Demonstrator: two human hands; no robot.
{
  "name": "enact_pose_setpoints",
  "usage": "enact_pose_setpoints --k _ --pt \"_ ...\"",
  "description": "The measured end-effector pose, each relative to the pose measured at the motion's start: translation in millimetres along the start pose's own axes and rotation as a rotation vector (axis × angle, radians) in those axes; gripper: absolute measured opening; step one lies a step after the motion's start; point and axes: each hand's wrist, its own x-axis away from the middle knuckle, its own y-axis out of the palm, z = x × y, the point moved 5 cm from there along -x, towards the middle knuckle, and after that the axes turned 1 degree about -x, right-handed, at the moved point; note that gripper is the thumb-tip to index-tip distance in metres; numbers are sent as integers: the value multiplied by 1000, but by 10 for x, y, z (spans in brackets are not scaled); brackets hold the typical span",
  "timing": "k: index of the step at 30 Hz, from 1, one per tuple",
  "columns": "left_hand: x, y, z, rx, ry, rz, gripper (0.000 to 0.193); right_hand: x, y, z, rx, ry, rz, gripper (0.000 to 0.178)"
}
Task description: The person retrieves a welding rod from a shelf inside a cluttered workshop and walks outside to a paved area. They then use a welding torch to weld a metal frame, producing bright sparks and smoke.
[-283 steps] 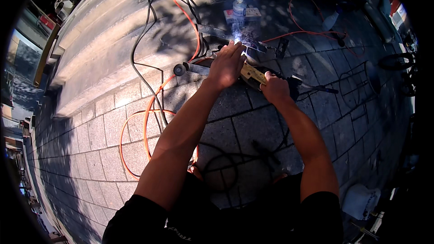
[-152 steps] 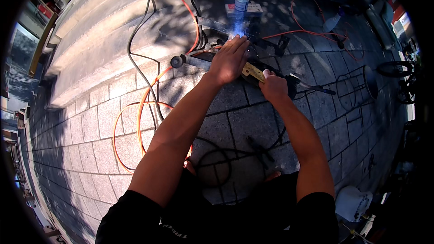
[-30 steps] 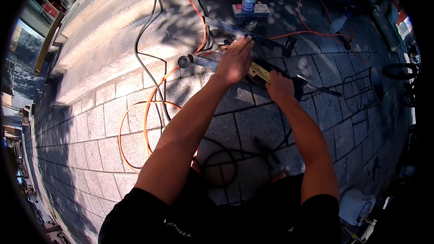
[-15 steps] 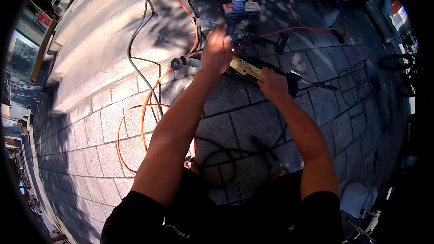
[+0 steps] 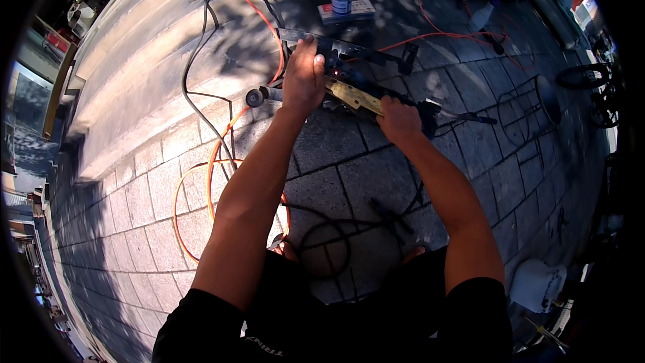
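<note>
In front of me lies a dark metal assembly with a long flat bar (image 5: 369,56). My left hand (image 5: 304,82) rests on the left part of it, fingers stretched forward and thumb along the side; its palm is hidden. From beside that hand a yellow strip with dark holes (image 5: 355,97) slants down to the right. My right hand (image 5: 401,122) is closed round the strip's lower right end. A tiny bright spot shows on the dark metal between my hands. Left of my left hand is a tool with a round dark head (image 5: 255,98), which looks like an angle grinder.
Behind the metalwork a small bottle (image 5: 341,1) stands on a flat box (image 5: 364,11). Orange hose (image 5: 209,188) and black cables (image 5: 187,81) trail along the left. A dark cable coil (image 5: 326,249) lies between my feet. A white container (image 5: 537,286) stands at lower right. Pale steps (image 5: 141,74) rise at left.
The whole view has shifted slightly, so the bottle and metalwork sit farther left. My left hand stays on the dark metal and my right hand keeps its hold on the yellow strip.
</note>
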Motion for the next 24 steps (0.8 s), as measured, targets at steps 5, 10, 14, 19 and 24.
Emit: enact_pose_setpoints --k 5,10,14,19,24 --pt "30 8 -11 -1 -10 -32 41 -26 81 33 11 27 -18 54" --pt "62 47 -28 9 -11 -72 41 -45 111 37 23 31 -31 55" --pt "94 119 -15 22 -56 -136 41 -59 74 6 32 26 -48 55" --pt "104 160 69 -19 -13 -198 42 -92 94 -5 37 55 -71 53" --pt "153 198 256 18 77 -239 45 -130 59 -34 13 95 -117 53"
